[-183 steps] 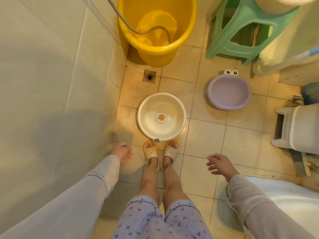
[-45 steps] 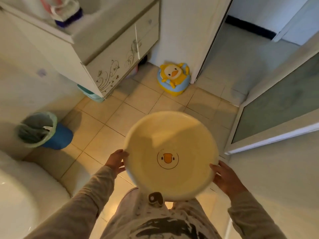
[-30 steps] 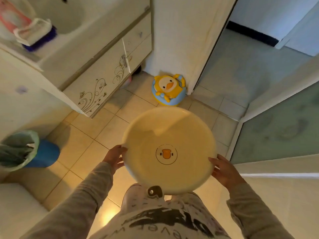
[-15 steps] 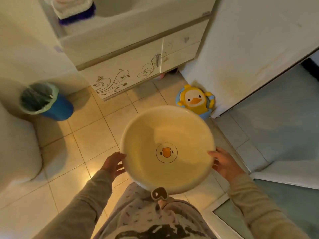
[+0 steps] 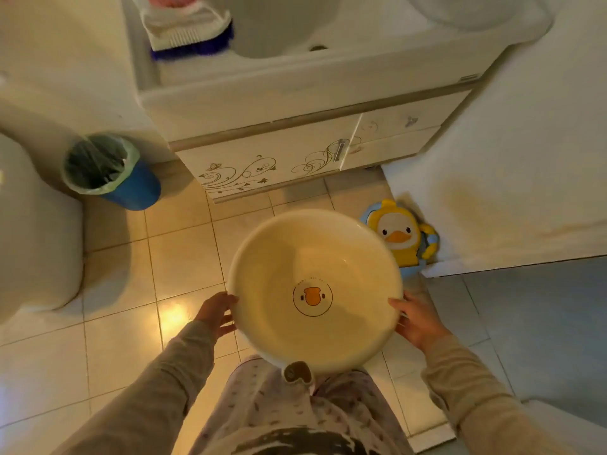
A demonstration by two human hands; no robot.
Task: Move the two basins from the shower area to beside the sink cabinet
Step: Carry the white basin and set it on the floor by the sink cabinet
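A round cream basin [image 5: 279, 267] with an orange duck print in its bottom hangs level in the air in front of my body. My left hand [image 5: 216, 315] grips its left rim and my right hand [image 5: 415, 320] grips its right rim. The sink cabinet [image 5: 276, 162], white with dark swirl decoration, stands straight ahead beyond the basin. The purple basin is out of view.
A blue bin [image 5: 111, 174] with a green liner stands on the floor left of the cabinet. A yellow duck potty seat [image 5: 402, 236] sits in the corner to the cabinet's right. A toilet [image 5: 33, 231] fills the left edge. A scrub brush [image 5: 190, 31] lies on the counter.
I lifted the cream basin from the shower floor and turned with it. Over the last second the cabinet has swung to straight ahead and come closer.
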